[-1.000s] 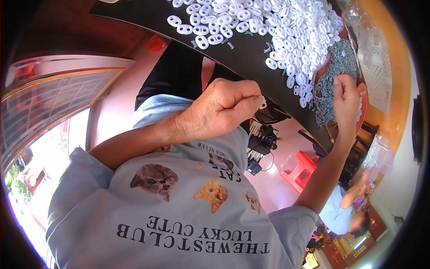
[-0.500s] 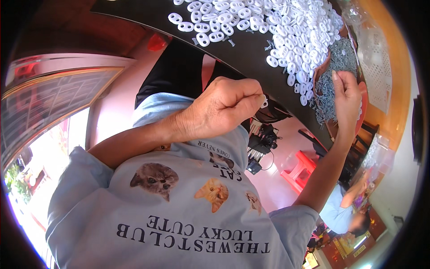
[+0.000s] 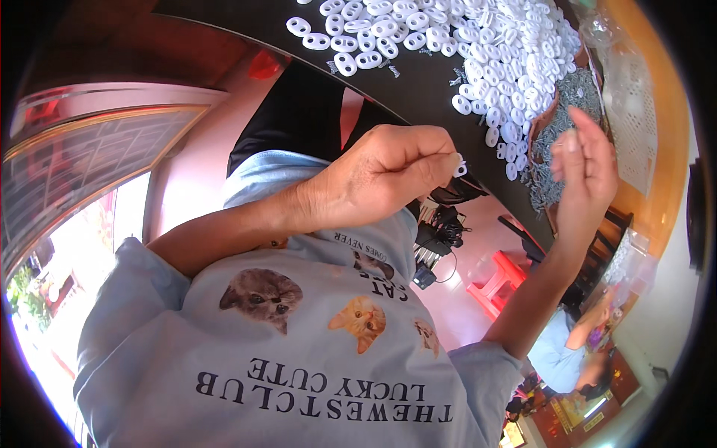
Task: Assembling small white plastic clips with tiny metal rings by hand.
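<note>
My left hand (image 3: 392, 172) is closed in front of my shirt, pinching a white two-hole plastic piece (image 3: 461, 169) between thumb and fingertips. Only the end of that piece shows past the thumb. To the right, my right hand (image 3: 586, 160) is raised beside a heap of small grey screws (image 3: 549, 145). Its index finger points up while the thumb presses against the other fingers; whatever they hold is too small to make out. A large pile of matching white oval pieces (image 3: 515, 63) covers the dark tabletop (image 3: 441, 86) beyond my hands.
A few loose screws (image 3: 393, 71) lie among the white pieces near the table edge. Clear plastic bags (image 3: 627, 97) lie at the far right. Below the table stands a red stool (image 3: 497, 284). Another person (image 3: 564, 351) in light blue sits at the lower right.
My right hand has drawn back slightly from the screw heap, its index finger lifting away from the thumb. My left hand has shifted a little to the right with the white piece.
</note>
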Motion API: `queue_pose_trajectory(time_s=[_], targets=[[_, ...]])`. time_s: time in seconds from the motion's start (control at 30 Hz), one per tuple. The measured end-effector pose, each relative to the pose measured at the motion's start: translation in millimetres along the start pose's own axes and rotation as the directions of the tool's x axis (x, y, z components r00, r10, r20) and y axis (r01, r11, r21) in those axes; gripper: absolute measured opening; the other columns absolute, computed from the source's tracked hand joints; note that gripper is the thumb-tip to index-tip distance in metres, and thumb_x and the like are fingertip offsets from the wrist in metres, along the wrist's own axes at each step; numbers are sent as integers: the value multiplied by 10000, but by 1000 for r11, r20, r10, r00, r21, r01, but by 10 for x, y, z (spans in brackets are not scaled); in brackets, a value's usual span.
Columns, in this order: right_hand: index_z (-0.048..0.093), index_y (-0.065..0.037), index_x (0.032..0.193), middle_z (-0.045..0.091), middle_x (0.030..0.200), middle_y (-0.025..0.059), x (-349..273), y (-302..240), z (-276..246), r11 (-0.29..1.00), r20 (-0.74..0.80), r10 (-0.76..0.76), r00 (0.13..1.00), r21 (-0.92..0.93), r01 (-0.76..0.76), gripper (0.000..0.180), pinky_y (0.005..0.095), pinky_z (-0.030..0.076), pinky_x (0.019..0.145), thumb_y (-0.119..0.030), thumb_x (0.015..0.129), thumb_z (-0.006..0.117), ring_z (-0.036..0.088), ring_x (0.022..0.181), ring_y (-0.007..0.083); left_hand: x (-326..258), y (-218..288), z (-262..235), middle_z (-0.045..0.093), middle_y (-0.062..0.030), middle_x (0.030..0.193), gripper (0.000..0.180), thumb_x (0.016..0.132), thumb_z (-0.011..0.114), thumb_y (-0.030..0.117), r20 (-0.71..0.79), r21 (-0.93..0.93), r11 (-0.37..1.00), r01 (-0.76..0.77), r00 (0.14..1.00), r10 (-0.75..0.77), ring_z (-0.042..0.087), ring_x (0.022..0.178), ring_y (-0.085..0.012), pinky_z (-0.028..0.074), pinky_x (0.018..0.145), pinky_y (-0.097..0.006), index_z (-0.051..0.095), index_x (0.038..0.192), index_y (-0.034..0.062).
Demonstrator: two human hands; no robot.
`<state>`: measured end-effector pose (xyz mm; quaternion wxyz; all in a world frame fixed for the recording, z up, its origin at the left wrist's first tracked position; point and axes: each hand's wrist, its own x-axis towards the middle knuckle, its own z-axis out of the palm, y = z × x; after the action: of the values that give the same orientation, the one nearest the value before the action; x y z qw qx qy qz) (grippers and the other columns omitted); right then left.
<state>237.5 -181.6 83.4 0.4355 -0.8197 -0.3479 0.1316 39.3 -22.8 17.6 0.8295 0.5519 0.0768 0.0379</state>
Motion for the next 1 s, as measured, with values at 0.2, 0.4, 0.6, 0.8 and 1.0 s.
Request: queue_pose_trajectory(time_s=[0.2,0.4,0.6,0.8,1.0], targets=[[603,24,1163,600,788,26,-272,-487,543,988,128,-93,987,134,76,243,187,421,578,-12,924,576,528,649,54,-13,56,-28,487,10,725,235,1033,435,204,75,-119,993,5,997,4,414,637,-57,360,590,-211,535,916,26],[575,41,1183,580,788,21,-293,-491,650,981,182,-139,973,163,110,258,181,396,587,-2,929,556,503,658,50,-41,66,1,469,5,739,225,1035,426,195,56,-179,984,-9,998,19,413,659,-74,359,609,-216,526,944,16],[613,23,1141,595,773,20,-286,-522,700,978,190,-139,972,180,105,234,188,428,585,15,910,581,537,652,51,-62,55,-57,528,-16,747,225,1004,487,195,46,-153,988,-19,999,26,485,686,-79,427,623,-256,541,901,3],[614,21,1126,568,747,17,-280,-540,708,981,232,-147,961,161,112,228,195,404,571,29,902,576,498,634,52,-71,34,-70,514,-10,713,231,999,488,189,59,-157,988,-5,998,15,478,665,-81,421,603,-261,530,861,10],[605,25,1126,561,746,25,-297,-568,726,988,283,-140,949,107,114,220,204,392,563,22,910,560,477,617,63,-98,2,-66,508,-7,691,236,997,489,185,53,-190,982,-12,998,22,476,645,-77,412,578,-266,525,830,21]])
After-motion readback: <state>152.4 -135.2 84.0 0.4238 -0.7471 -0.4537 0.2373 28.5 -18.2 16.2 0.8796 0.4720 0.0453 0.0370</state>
